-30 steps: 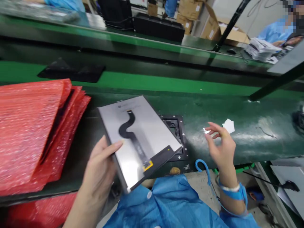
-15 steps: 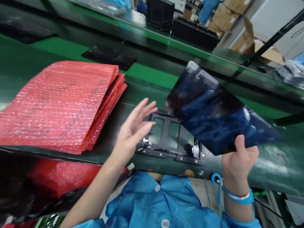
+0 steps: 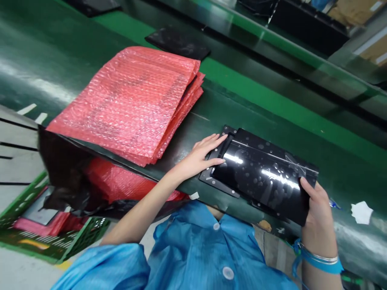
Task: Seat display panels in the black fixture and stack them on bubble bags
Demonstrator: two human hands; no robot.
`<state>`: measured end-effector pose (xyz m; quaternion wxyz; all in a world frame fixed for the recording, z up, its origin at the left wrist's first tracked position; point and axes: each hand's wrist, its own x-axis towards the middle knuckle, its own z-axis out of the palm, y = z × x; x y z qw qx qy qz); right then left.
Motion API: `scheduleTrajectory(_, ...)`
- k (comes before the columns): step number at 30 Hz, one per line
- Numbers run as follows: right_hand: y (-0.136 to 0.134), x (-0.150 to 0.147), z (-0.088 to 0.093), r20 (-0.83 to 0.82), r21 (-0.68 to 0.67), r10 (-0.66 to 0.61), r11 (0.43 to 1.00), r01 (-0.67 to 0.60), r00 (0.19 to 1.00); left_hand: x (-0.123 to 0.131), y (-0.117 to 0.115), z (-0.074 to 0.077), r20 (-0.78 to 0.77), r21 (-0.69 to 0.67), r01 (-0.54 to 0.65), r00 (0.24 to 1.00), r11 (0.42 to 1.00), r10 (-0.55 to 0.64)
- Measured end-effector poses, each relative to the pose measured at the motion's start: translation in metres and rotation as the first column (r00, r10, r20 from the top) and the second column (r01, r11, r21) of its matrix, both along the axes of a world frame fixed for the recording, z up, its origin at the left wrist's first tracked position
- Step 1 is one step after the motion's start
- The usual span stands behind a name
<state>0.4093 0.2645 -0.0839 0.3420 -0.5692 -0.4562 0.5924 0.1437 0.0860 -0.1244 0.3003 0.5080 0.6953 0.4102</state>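
Note:
A glossy black panel with bubbled film lies over a black frame fixture, whose left end shows past it. My right hand grips the panel's right end, thumb on top and the other fingers hidden beneath. At the panel's left edge rests my left hand, fingers spread, fingertips touching the edge or the fixture beside it. Left of that hand is a stack of red bubble-wrap bags.
A black sheet lies behind the stack on the green belt. Below the bench edge hang a black plastic bag and more red wrap; a green crate stands at lower left. A white scrap lies at the right.
The panel, held up and tilted before, has come down flat over the fixture. My left hand has moved from the air to the panel's left edge. The view has shifted left and down.

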Motion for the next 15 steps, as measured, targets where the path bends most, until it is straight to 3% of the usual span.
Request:
scheduleTrajectory(6,-0.0026,-0.0066,-0.0004,0.051,0.025,0.043,0.999,-0.044,0.998,-0.0010,-0.0029,-0.0065,-0.070,0.010,0.022,0.997,1.000,-0.021)
scheduleTrajectory(15,0.0011,-0.0095,-0.0065,0.075,0.064,0.050,0.996,-0.055,0.996,0.0000,-0.0043,-0.0046,-0.102,-0.011,0.044,0.994,0.999,-0.045)
